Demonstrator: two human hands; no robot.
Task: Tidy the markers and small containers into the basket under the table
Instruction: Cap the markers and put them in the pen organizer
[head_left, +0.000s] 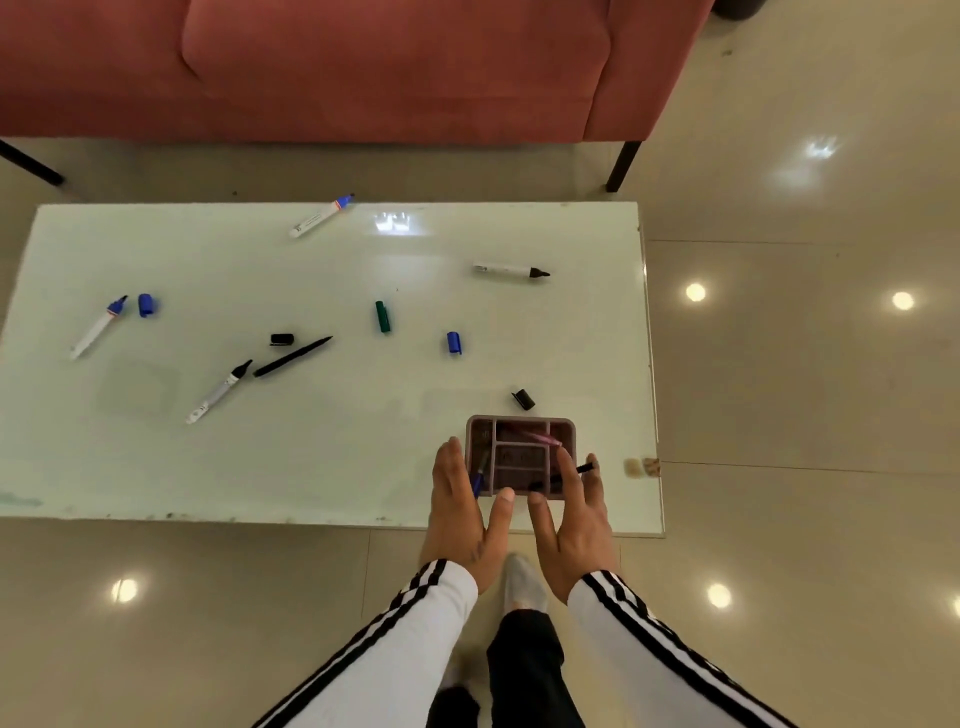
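Basket sits between both sets of fingers, close to the near edge of the table. Left hand and right hand flank it, fingers straight, pressed together. Black cap just beyond the fingertips, open glass leftward. Basket contents blurred.

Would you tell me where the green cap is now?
Head view: the green cap lies near the table centre, between a black cap on its left and a blue cap on its right.

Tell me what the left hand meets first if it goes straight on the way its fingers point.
Probably the blue cap on the table, straight ahead of the left hand; the hand's height is unclear.
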